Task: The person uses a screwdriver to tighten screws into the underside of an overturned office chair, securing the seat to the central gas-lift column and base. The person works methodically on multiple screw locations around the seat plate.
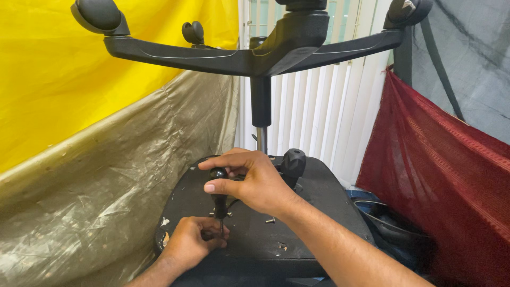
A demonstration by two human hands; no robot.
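Note:
An office chair stands upside down, its black seat underside (313, 212) facing up and its star base (175, 53) with castors overhead. My right hand (249, 180) is shut around the black handle of a screwdriver (219, 199) held upright over the seat underside. My left hand (194, 239) pinches the screwdriver's shaft near its tip, close to the seat's left edge. A loose screw (270, 220) lies on the black surface beside the tool.
The gas lift column (261, 114) rises behind my hands, with a black knob (293, 161) beside it. A yellow sheet (58, 74) and a dull plastic sheet (90, 191) hang at left. A red mesh cloth (441, 175) hangs at right, white vertical blinds (319, 117) behind.

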